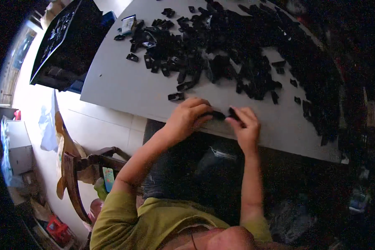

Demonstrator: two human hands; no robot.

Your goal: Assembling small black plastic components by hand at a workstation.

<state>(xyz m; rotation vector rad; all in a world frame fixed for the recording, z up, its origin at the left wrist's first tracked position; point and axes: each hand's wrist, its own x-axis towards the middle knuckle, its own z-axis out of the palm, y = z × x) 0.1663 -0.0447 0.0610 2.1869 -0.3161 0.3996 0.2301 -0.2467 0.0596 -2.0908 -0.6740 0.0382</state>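
Observation:
My left hand [188, 114] is closed on a dark, elongated black piece [216, 115], which pokes out past the fingertips above the table's near edge. Just to its right, my right hand [245, 125] pinches a smaller black part [231, 111] between thumb and fingers. The two pieces are close together; I cannot tell whether they touch. A single black, clip-like part [176, 96] lies on the table beside my left hand. Beyond both hands spreads a large heap of similar black parts [196, 50], too dark to make out in detail.
The pale table [121, 83] has a small silvery packet [128, 25] at its far left. A black crate [66, 46] stands left of the table. Nearer me on the left are a dark wooden chair [73, 175], a white box [18, 141] and a red object [58, 229] on the floor.

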